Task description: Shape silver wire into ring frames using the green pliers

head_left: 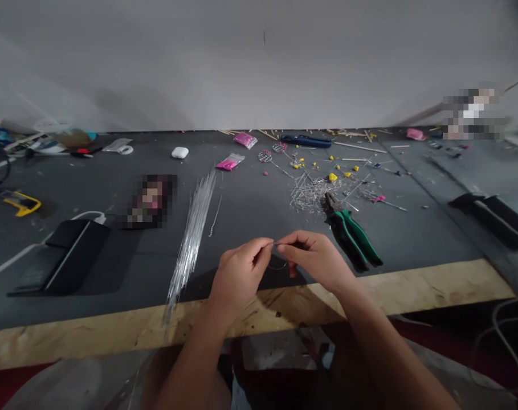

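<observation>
My left hand (239, 270) and my right hand (316, 256) meet over the near edge of the dark mat, fingertips pinched together on a thin silver wire (278, 263) that curves down in a small loop between them. Both hands are closed in a pinch. A long bundle of straight silver wires (192, 233) lies just left of my left hand. Green-handled pliers (350, 233) lie just right of my right hand, beside a heap of short cut wire pieces (308, 193).
Farther back lie pink bead bags (230, 163), yellow beads (333, 177), small wire shapes (265, 155), a blue tool (305, 140) and a white earbud case (180, 152). A black device (66, 253) with a white cable sits left. The plywood table edge (433, 285) runs along the front.
</observation>
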`<state>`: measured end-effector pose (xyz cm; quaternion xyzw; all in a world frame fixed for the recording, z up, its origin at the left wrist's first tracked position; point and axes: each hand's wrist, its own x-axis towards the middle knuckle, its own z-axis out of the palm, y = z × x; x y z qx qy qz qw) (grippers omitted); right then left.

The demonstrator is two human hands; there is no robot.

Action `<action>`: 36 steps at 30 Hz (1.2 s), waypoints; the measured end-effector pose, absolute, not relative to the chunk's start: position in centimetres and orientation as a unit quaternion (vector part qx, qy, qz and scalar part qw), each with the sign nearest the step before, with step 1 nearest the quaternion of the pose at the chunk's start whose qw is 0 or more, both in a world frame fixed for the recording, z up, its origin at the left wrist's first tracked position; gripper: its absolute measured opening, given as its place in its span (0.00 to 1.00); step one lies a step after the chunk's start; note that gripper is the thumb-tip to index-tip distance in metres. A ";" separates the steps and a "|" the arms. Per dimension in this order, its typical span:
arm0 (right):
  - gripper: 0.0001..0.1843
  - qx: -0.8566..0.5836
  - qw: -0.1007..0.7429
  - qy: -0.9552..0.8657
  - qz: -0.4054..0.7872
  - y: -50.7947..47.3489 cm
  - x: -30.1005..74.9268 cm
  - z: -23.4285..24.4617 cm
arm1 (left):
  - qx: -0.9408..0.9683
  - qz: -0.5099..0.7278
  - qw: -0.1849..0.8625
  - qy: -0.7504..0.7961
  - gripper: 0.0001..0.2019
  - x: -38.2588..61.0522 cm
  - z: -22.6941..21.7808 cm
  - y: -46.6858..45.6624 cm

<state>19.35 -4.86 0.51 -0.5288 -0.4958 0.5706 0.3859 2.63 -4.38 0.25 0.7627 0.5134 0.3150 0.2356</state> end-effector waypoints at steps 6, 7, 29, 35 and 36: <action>0.10 -0.501 0.415 -0.461 0.604 -4.8 19.3 0.3 | 0.721 0.350 0.259 0.539 0.08 2.9 0.5 -4.4; 0.10 -0.499 0.417 -0.455 0.609 -4.8 19.3 0.3 | 0.714 0.355 0.263 0.543 0.08 2.9 0.5 -4.4; 0.08 -0.552 0.380 -0.499 0.549 -4.9 18.8 0.1 | 0.776 0.320 0.203 0.504 0.08 1.8 -0.4 -4.7; 0.08 -0.558 0.348 -0.517 0.548 -5.0 18.7 0.5 | 0.808 0.304 0.176 0.472 0.06 1.4 -1.0 -4.6; 0.08 -0.560 0.342 -0.517 0.550 -5.0 18.7 0.6 | 0.813 0.296 0.175 0.470 0.06 1.4 -1.1 -4.6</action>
